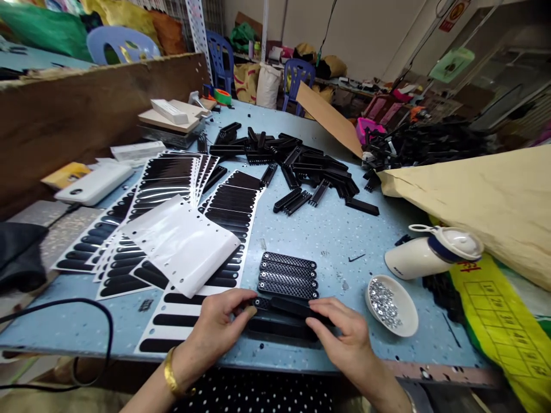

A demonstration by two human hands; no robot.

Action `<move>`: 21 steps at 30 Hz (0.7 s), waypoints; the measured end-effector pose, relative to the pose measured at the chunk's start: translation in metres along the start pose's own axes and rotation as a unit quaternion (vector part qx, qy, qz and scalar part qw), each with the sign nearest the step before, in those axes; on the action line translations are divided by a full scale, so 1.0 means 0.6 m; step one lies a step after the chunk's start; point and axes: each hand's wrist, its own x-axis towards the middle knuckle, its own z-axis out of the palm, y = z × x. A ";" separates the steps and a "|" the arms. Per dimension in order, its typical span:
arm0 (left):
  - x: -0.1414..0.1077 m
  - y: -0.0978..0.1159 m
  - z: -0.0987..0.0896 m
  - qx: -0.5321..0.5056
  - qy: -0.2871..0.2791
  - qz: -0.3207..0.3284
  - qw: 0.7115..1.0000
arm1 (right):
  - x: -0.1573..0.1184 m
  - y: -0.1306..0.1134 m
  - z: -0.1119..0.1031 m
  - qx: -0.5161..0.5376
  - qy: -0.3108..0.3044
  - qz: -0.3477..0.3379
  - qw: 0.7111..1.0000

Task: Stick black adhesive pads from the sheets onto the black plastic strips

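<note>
Near the front edge of the table, my left hand [219, 321] pinches the left end of a black textured bar [262, 304]. My right hand [346, 332] has thumb and fingers closed on the right end of a flat black strip [290, 307], which lies along the top of that bar. Just below them rests another black bar [282, 329], partly shaded. Beyond my fingers, several black bars with a diamond texture and screw ends [287, 275] lie side by side in a neat row. Sheets of black rounded strips [176, 318] spread out to the left, one reaching under my left wrist.
A crumpled white backing sheet [183, 244] covers part of the strip sheets. Loose black bars [297, 160] are heaped at the back. To the right stand a bowl [408, 321] of small metal nuts and a white bottle [413, 255] lying tilted. A hex key [356, 258] lies nearby.
</note>
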 end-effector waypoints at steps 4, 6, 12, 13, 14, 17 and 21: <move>0.000 0.000 0.009 -0.008 0.006 0.009 1.000 | 0.015 -0.005 0.017 -0.019 -0.012 -0.022 1.000; 0.001 0.001 0.009 -0.012 0.001 0.002 1.000 | 0.018 -0.007 0.021 -0.028 -0.014 -0.029 0.999; 0.004 0.005 0.003 -0.031 -0.014 -0.042 0.999 | 0.016 -0.007 0.023 -0.049 -0.010 -0.041 0.998; 0.004 0.005 0.003 -0.034 -0.015 -0.046 0.998 | 0.015 -0.007 0.023 -0.052 -0.011 -0.041 0.998; 0.004 0.005 0.003 -0.036 -0.016 -0.047 0.998 | 0.014 -0.006 0.023 -0.055 -0.013 -0.039 0.998; 0.004 0.005 0.004 -0.036 -0.018 -0.042 0.998 | 0.013 -0.005 0.024 -0.064 -0.019 -0.031 0.997; 0.005 0.006 0.004 -0.034 -0.021 -0.039 0.998 | 0.012 -0.006 0.025 -0.069 -0.031 -0.030 0.997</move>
